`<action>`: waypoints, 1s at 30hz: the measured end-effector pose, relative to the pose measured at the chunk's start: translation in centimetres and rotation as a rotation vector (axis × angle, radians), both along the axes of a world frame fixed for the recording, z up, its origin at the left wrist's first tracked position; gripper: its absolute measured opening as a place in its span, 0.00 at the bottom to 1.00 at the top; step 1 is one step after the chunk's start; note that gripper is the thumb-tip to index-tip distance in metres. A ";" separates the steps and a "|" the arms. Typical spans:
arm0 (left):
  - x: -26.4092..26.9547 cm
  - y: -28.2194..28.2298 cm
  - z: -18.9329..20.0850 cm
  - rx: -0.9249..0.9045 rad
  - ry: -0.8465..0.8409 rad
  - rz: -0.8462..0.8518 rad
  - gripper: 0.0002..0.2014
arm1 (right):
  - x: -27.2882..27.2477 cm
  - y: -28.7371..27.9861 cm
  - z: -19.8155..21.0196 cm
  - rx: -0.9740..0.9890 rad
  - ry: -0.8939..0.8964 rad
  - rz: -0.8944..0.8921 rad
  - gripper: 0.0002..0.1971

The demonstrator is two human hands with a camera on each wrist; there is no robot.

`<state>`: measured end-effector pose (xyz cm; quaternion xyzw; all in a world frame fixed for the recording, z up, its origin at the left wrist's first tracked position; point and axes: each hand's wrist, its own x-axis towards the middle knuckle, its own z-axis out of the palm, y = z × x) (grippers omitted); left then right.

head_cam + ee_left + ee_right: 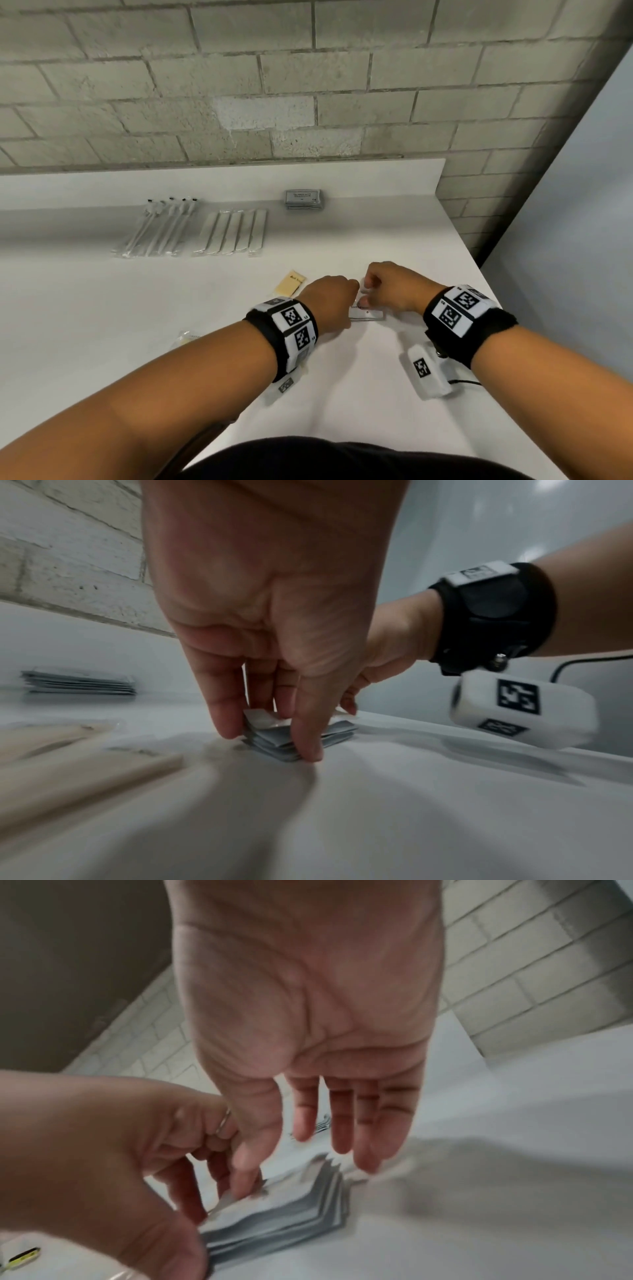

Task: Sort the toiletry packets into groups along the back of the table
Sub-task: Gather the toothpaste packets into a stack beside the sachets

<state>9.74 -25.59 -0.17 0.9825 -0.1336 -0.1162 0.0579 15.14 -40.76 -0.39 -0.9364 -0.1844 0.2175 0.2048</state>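
A small stack of grey packets [369, 314] lies on the white table [359, 394], right of centre. My left hand [334, 298] grips the stack [270, 737] by its near end, thumb on one side and fingers on the other. My right hand [370, 291] hovers over the far end with fairly straight fingers; its fingertips [349, 707] touch that edge. In the right wrist view the stack [291, 1221] fans out below my right hand [301, 1167], and my left hand [103, 1150] holds its left side. The picture is blurred.
Along the back stand a row of wrapped white sticks [161, 226], a row of flat pale strips [234, 233] and another grey packet stack [303, 199]. A yellow sachet [291, 283] and a pale one [190, 339] lie loose to the left. The table's right edge is close.
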 end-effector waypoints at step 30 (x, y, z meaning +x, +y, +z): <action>8.4 -1.4 1.4 0.203 0.014 -0.002 0.16 | 5.9 -0.1 -1.2 -0.069 -0.290 0.181 0.08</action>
